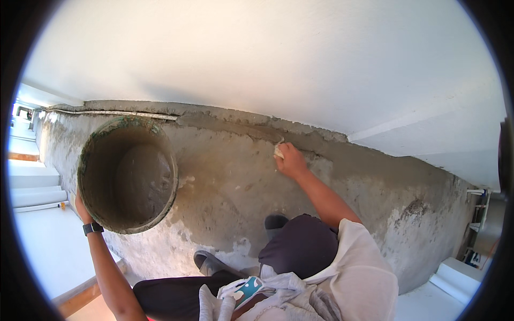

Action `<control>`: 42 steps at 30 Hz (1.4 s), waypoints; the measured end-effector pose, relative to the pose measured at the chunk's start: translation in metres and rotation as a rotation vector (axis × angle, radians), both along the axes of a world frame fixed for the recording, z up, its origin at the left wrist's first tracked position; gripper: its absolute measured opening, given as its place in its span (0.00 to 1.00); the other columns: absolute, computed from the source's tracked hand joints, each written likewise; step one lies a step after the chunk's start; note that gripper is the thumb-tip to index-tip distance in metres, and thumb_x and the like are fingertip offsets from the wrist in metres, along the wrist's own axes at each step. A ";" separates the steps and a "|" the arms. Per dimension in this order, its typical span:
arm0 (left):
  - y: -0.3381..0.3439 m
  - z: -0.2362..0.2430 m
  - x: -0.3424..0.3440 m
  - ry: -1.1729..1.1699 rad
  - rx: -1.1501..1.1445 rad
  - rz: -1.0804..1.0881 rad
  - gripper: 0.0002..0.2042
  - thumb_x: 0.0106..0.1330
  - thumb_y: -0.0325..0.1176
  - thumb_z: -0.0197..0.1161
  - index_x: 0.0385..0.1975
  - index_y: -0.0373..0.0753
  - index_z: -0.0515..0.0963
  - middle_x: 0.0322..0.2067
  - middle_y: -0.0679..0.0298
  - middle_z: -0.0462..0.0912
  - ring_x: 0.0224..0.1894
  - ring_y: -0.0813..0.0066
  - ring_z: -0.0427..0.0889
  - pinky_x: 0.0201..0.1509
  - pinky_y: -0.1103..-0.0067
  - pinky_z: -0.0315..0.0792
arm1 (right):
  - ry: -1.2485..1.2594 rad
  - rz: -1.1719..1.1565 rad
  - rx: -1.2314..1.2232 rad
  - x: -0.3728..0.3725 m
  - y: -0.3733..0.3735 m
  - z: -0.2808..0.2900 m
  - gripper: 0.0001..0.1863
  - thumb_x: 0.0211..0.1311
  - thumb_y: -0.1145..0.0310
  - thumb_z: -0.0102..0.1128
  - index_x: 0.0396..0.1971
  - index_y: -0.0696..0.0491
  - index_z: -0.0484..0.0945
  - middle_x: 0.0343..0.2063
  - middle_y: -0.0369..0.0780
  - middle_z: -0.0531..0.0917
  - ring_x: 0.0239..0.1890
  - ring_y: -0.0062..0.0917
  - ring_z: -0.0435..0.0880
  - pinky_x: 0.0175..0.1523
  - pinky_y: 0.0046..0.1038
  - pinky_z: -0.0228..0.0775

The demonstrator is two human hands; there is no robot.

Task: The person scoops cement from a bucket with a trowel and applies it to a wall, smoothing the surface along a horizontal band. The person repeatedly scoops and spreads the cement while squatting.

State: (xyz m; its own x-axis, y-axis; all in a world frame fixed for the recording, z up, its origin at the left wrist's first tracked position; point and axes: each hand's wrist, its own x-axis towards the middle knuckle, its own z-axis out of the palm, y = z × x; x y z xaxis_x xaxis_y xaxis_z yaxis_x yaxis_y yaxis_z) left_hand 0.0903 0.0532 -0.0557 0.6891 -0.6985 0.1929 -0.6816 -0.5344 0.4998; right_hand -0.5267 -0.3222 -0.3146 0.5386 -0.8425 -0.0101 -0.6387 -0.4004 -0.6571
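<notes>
Right hand clamped on pale tool, likely smoothing mortar; next needs even stroke. Left hand at bucket; fingers hidden, grip untellable.

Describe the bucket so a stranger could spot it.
At the foot of the big white wall runs a stained grey floor. Toward its left end is the bucket, the left hand at its side. Nothing else has such a wide, round mouth.

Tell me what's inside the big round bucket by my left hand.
Inside the bucket, grey, mortar-like residue shows on the wall and bottom. Any bare surface beneath that residue is covered; the bucket also hides the fingers of your left hand.
</notes>
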 end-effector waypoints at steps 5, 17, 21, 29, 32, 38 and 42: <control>-0.001 0.000 -0.004 -0.071 0.045 0.043 0.20 0.75 0.31 0.49 0.64 0.34 0.71 0.55 0.55 0.83 0.53 0.69 0.82 0.57 0.74 0.74 | 0.030 -0.022 -0.126 -0.003 0.003 0.015 0.15 0.56 0.67 0.64 0.44 0.53 0.76 0.43 0.45 0.78 0.45 0.46 0.81 0.48 0.44 0.75; 0.000 -0.007 -0.001 0.010 -0.044 0.070 0.22 0.77 0.34 0.48 0.68 0.35 0.68 0.60 0.56 0.78 0.59 0.72 0.77 0.64 0.76 0.69 | 0.209 -0.215 -0.364 -0.042 -0.005 0.023 0.16 0.49 0.73 0.65 0.40 0.52 0.75 0.42 0.44 0.78 0.44 0.43 0.80 0.43 0.42 0.76; 0.003 -0.010 0.006 0.011 -0.071 0.074 0.22 0.77 0.34 0.48 0.68 0.35 0.68 0.60 0.56 0.79 0.60 0.72 0.77 0.65 0.76 0.68 | 0.257 -0.149 -0.340 -0.041 -0.019 0.019 0.16 0.53 0.73 0.66 0.43 0.52 0.76 0.43 0.45 0.78 0.45 0.44 0.81 0.44 0.42 0.76; 0.004 -0.013 0.010 0.038 -0.097 0.078 0.22 0.77 0.34 0.48 0.68 0.36 0.68 0.60 0.57 0.79 0.59 0.72 0.78 0.63 0.75 0.69 | 0.256 -0.124 -0.205 -0.020 -0.019 0.026 0.15 0.54 0.71 0.66 0.42 0.52 0.75 0.41 0.46 0.78 0.43 0.46 0.81 0.43 0.43 0.75; -0.003 -0.009 -0.001 -0.033 -0.052 0.114 0.21 0.78 0.34 0.48 0.67 0.36 0.69 0.57 0.57 0.81 0.56 0.72 0.80 0.61 0.75 0.72 | 0.230 -0.139 -0.162 -0.025 -0.022 0.029 0.16 0.53 0.69 0.67 0.42 0.50 0.74 0.41 0.45 0.78 0.44 0.45 0.81 0.44 0.44 0.74; -0.033 0.009 -0.053 -0.133 -0.060 -0.035 0.18 0.74 0.33 0.51 0.60 0.35 0.76 0.53 0.56 0.84 0.54 0.64 0.83 0.61 0.72 0.72 | 0.267 -0.094 -0.111 -0.005 -0.004 0.058 0.17 0.50 0.69 0.69 0.41 0.51 0.77 0.39 0.45 0.80 0.43 0.44 0.82 0.46 0.43 0.74; -0.058 0.019 -0.094 -0.004 -0.268 0.120 0.18 0.75 0.40 0.54 0.52 0.31 0.81 0.45 0.58 0.87 0.47 0.72 0.82 0.54 0.74 0.72 | -0.072 0.061 -0.087 0.019 0.013 0.153 0.19 0.50 0.67 0.71 0.43 0.54 0.78 0.41 0.44 0.82 0.44 0.42 0.83 0.49 0.41 0.75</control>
